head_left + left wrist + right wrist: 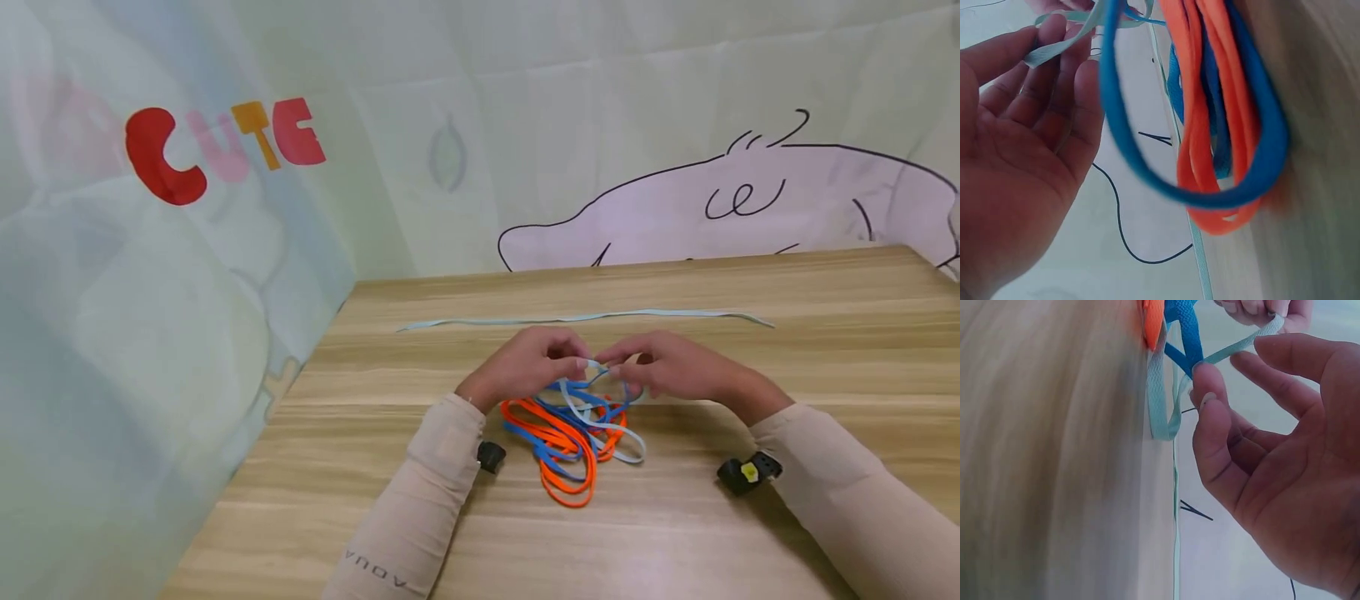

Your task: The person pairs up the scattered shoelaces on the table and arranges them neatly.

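Observation:
A tangle of flat laces, orange [558,437], blue [551,450] and pale mint [630,446], lies on the table beneath both hands. My left hand [536,362] pinches the mint lace between thumb and index finger; its loose end [1038,59] sticks out in the left wrist view. Beside it, my right hand [667,365] has its curled fingertips on a blue lace [1188,334], where the mint lace [1235,349] also passes. A blue loop [1179,197] hangs around the orange strands in the left wrist view. The right fingertips partly hide where these laces cross.
One separate mint lace [585,317] is stretched nearly straight across the table behind the hands. The wood-grain table [675,542] meets a printed cloth backdrop [420,208] at its far edge and on the left.

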Available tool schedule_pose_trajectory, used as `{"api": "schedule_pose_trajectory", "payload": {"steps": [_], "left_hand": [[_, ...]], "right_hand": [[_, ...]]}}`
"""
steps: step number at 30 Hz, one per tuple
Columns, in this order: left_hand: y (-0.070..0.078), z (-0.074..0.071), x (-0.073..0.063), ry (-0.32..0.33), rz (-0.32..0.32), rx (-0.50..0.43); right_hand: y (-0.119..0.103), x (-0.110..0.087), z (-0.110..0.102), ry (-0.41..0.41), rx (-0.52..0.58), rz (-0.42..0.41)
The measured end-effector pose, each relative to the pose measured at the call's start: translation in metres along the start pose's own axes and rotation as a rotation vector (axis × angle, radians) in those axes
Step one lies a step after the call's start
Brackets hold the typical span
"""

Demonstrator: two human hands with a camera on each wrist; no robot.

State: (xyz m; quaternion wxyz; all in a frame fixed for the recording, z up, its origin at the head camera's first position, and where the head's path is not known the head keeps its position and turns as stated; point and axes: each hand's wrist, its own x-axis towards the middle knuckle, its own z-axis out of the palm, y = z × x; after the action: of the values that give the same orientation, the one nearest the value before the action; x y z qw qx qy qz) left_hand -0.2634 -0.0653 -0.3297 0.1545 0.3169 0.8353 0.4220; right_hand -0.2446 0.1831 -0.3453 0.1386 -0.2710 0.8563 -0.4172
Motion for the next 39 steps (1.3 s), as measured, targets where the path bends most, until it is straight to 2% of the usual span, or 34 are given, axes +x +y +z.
{"api": "schedule_pose_trajectory", "payload": {"steps": [6,16,25,30,35,39], "left_hand": [[-0.001,0.002,-0.001,-0.007,0.01,-0.046],[-0.002,0.004,0.0,-0.027,0.002,-0.066],[-0.01,-0.008,0.0,-0.015,-0.006,-0.036],[-0.013,-0.015,-0.001,-0.005,-0.013,-0.077],[-0.016,-0.021,-0.002,0.011,0.005,-0.12],[-0.018,-0.025,-0.004,0.027,0.001,-0.137]], "right_hand": [[-0.003,0.003,0.004,0.004,0.02,-0.002],[-0.001,0.003,0.005,0.017,0.031,0.001],[-0.004,0.003,0.0,0.033,0.046,0.03],[-0.004,0.003,-0.003,0.05,0.056,0.036],[-0.005,0.0,-0.005,0.069,0.066,0.043],[-0.004,-0.002,-0.006,0.054,0.092,0.015]]}}
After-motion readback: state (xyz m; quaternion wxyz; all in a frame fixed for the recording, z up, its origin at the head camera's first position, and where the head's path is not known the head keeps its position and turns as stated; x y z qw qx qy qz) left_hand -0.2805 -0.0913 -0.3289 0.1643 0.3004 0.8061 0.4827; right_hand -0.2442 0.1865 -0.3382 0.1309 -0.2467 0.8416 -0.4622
